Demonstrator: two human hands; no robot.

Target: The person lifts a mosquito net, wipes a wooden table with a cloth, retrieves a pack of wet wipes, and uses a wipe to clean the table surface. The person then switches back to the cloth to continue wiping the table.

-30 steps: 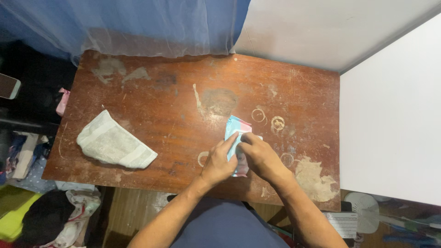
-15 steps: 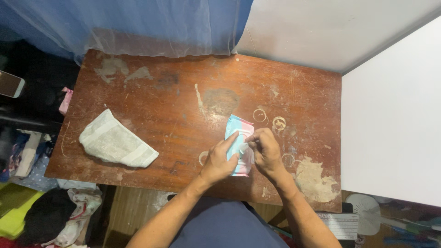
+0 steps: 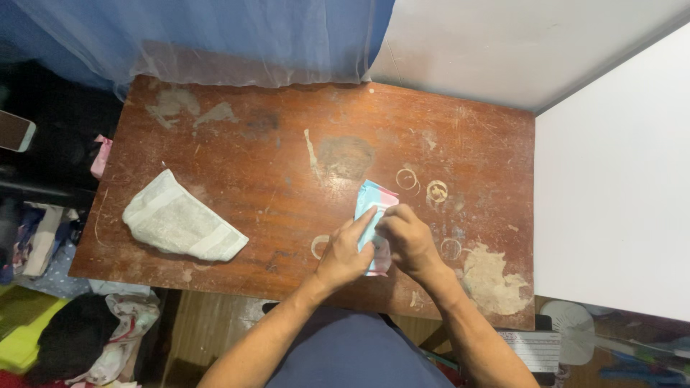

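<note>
Both hands meet over a small pink-and-blue packet (image 3: 374, 202) lying near the front edge of the worn wooden table (image 3: 273, 179). The left hand (image 3: 345, 255) grips its left side, while the right hand (image 3: 407, 241) pinches its right edge. A folded grey towel (image 3: 180, 224) lies well apart to the left.

Worktop (image 3: 259, 165): worn brown wood, filling mid-frame.
Left hand (image 3: 343, 257): resting on blue-and-pink packet (image 3: 372, 197), centre right.
Right hand (image 3: 408, 241): pinching packet's right edge.
Folded cloth (image 3: 180, 224): grey-white, lying centre left, well apart.
</note>
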